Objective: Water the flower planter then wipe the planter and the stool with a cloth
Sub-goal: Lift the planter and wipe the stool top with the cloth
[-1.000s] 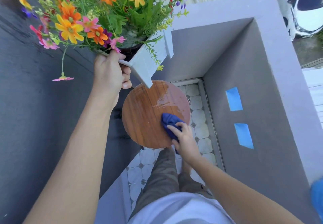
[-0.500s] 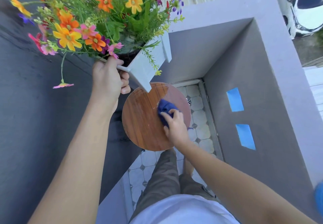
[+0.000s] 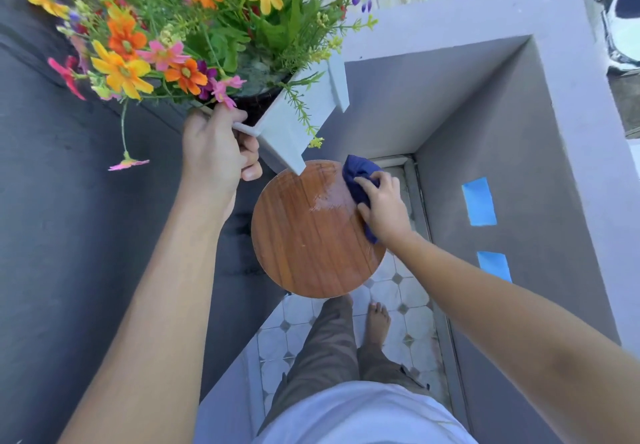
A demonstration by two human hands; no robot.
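Observation:
My left hand (image 3: 214, 152) grips the near edge of a white planter (image 3: 294, 121) and holds it tilted in the air above the stool. The planter is full of orange, yellow and pink flowers (image 3: 166, 34). Below it stands a round wooden stool (image 3: 308, 242) with a wet sheen on its far part. My right hand (image 3: 381, 204) presses a dark blue cloth (image 3: 356, 176) against the stool's far right edge.
Grey walls (image 3: 485, 104) close in the corner on the far and right sides, with two blue tape patches (image 3: 479, 201) on the right wall. The floor is pale tile (image 3: 398, 291). My legs and bare foot (image 3: 377, 322) stand just behind the stool.
My right hand has swept the cloth from the stool's near right part across to its far right edge. The planter stays held up in my left hand.

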